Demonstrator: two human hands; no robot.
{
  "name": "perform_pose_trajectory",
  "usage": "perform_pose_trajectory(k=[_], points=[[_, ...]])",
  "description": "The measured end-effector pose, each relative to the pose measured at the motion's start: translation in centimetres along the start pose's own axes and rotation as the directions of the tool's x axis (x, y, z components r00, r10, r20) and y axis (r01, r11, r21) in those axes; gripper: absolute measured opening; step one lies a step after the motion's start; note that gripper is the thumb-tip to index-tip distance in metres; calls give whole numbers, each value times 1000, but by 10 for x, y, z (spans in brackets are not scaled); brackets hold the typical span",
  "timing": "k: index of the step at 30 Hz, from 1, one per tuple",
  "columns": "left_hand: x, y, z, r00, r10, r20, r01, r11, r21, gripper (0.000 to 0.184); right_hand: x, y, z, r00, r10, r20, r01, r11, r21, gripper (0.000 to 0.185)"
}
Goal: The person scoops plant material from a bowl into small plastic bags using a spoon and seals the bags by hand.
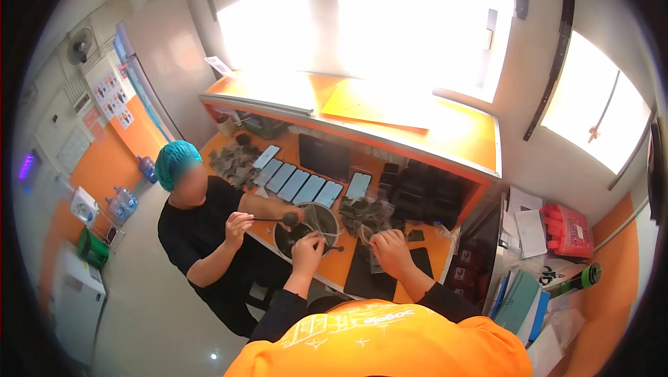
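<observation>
My left hand (307, 252) is closed over the near rim of a large round tub (337, 229). Its fingers are around a dark spoon (334, 248), part of which sticks out to the right. To the right, my right hand (392, 249) pinches the edge of a small clear plastic bag (367, 235), held above the desk. Just beyond it lies a heap of small filled bags (367, 214) with dark contents. A black mat (358, 274) lies below my hands. The tub's contents are partly hidden by hands.
At the left, a co-worker in a teal hair cover (177, 161) holds a dark ladle (289, 219) over the tub. A row of pale rectangular packs (293, 187) and another bag pile (235, 162) lie behind. An orange shelf (306, 91) overhangs the desk; folders (520, 300) stand right.
</observation>
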State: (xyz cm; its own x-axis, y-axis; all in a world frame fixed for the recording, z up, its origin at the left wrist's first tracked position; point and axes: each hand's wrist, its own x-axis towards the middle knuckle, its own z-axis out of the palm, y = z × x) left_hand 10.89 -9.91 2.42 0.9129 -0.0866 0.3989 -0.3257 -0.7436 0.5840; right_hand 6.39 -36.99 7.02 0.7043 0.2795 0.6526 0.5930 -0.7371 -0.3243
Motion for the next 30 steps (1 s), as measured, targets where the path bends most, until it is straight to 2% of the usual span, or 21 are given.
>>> perform_pose_trajectory(k=[3, 6, 7, 9, 12, 15, 17, 19, 20, 22, 23, 25, 28, 30], points=[[7, 10, -13, 998, -17, 54, 11, 993, 116, 27, -13, -1, -2, 999, 23, 41, -23, 1000, 2, 11], [10, 24, -15, 987, -98, 130, 87, 992, 91, 26, -18, -14, -15, 997, 5, 76, -5, 1000, -4, 11], [7, 31, -12, 993, -28, 112, 36, 997, -73, 28, -18, -19, -19, 997, -9, 77, 11, 999, -31, 12], [-5, 45, -4, 994, 100, 44, -76, 919, -387, 34, -17, -28, -26, 996, -37, 82, 42, 998, -55, 12], [-24, 68, -15, 912, 273, 306, -108, 881, -461, 33, -15, -41, -34, 992, -70, 105, 73, 997, -27, 12], [-36, 71, -14, 881, 151, 449, 210, 725, -656, 22, -13, -47, -35, 989, -75, 131, 71, 997, 34, 12], [-43, 65, -7, 895, 79, 438, 303, 614, -729, 17, -11, -47, -34, 989, -65, 130, 56, 996, 67, 13], [-48, 62, -5, 886, -2, 464, 411, 464, -784, 16, -12, -41, -27, 997, -5, 81, -10, 982, 191, 14], [-49, 59, -4, 893, 14, 450, 390, 476, -788, 16, -14, -40, -22, 997, 29, 66, -45, 965, 258, 15], [-45, 55, -6, 900, 32, 435, 363, 497, -788, 16, -14, -40, -12, 970, 226, 91, -244, 878, 412, 15], [-42, 65, -11, 906, -24, 423, 386, 460, -800, 16, -13, -42, -9, 937, 327, 123, -345, 807, 479, 15], [-39, 75, -21, 891, -85, 445, 439, 410, -800, 17, -2, -50, -13, 921, 356, 160, -386, 771, 506, 13], [-41, 72, -16, 928, -86, 364, 367, 391, -844, 19, 0, -49, 4, 823, 468, 323, -532, 432, 728, 12], [-41, 70, -18, 919, -103, 381, 388, 410, -825, 16, 1, -52, 12, 759, 487, 432, -579, 201, 790, 15]])
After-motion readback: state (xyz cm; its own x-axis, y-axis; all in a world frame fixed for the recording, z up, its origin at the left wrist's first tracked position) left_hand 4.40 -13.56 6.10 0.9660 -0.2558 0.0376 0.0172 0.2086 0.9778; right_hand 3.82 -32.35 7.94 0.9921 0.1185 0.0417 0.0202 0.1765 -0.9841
